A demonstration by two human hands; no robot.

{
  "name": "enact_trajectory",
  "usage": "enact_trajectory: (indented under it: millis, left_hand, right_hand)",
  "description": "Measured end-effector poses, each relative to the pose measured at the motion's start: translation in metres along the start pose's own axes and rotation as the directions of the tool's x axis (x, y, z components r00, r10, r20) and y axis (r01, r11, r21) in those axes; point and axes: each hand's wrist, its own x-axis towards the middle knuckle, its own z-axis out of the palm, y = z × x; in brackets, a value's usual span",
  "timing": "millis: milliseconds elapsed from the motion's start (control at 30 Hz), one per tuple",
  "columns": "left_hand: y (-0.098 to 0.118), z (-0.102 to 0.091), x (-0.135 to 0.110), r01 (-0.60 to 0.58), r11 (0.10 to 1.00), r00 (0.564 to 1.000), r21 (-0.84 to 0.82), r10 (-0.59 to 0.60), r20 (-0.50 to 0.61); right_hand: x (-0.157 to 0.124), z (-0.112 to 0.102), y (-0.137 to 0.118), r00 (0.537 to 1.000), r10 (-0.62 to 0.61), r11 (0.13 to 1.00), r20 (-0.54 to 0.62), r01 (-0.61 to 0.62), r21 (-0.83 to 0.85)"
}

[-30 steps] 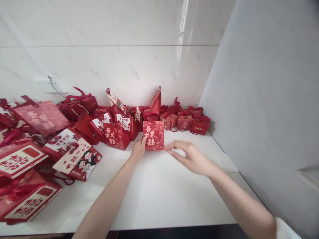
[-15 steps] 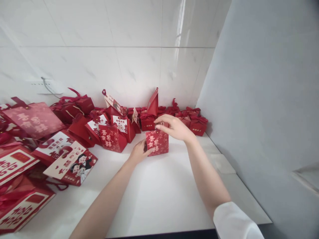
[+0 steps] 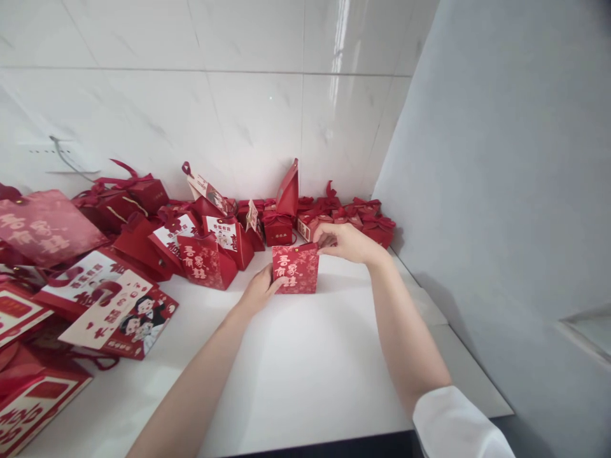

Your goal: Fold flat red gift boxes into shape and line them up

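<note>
A red patterned gift box [image 3: 296, 272] with white Chinese characters stands upright on the white table. Round its lower left side my left hand [image 3: 259, 287] is closed, thumb across the front. My right hand [image 3: 341, 243] pinches the box's upper right edge with bent fingers; part of the fingertips is hidden behind it. To the left, close to my left hand, stands a similar red box [image 3: 203, 262] with the same lettering. Just behind the held box sits a small red box [image 3: 278, 230] with a ribbon.
Many red gift boxes are heaped along the left, among them one with a cartoon couple [image 3: 146, 321] and a large box [image 3: 33, 397] at the front left. More ribboned boxes [image 3: 377, 230] line the tiled wall. A grey wall [image 3: 501, 191] bounds the right side.
My right hand has moved from above the box's top to its upper right edge. The box's top now looks flatter. The view has shifted slightly.
</note>
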Motion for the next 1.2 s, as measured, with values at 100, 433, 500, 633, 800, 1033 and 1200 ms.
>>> enact_trajectory:
  millis: [100, 433, 500, 633, 800, 1033, 1200]
  left_hand:
    - [0.000, 0.001, 0.001, 0.009, 1.000, 1.000, 0.004, -0.009, 0.006]
    - [0.001, 0.001, 0.000, 0.015, 0.999, 1.000, -0.044, -0.015, -0.010]
    - [0.000, 0.001, 0.000, 0.016, 0.999, 1.000, -0.048, -0.017, -0.007]
    - [0.000, 0.002, 0.001, 0.024, 0.997, 1.000, -0.071, -0.023, 0.005]
    - [0.000, 0.003, 0.002, 0.038, 0.994, 0.999, -0.099, -0.039, 0.001]
    - [0.000, 0.000, 0.005, 0.030, 0.992, 0.999, -0.120, -0.029, 0.016]
    - [-0.002, 0.000, 0.005, 0.070, 0.953, 0.997, -0.294, -0.073, 0.000]
  right_hand:
    - [-0.001, 0.002, 0.000, 1.000, -0.001, 1.000, 0.029, 0.001, 0.030]
    - [0.005, 0.007, 0.000, 0.994, -0.096, 0.986, -0.044, 0.089, -0.138]
    - [0.005, 0.006, -0.001, 0.995, -0.093, 0.993, -0.049, 0.088, -0.080]
    - [0.002, 0.003, -0.012, 0.997, -0.053, 0.994, -0.059, 0.047, -0.101]
    - [0.001, 0.006, -0.022, 0.999, -0.024, 0.962, -0.049, 0.009, -0.273]
    - [-0.002, 0.000, -0.010, 0.991, 0.123, 0.984, 0.054, -0.115, -0.137]
    - [-0.008, -0.008, -0.013, 0.968, 0.201, 0.979, 0.150, -0.204, 0.007]
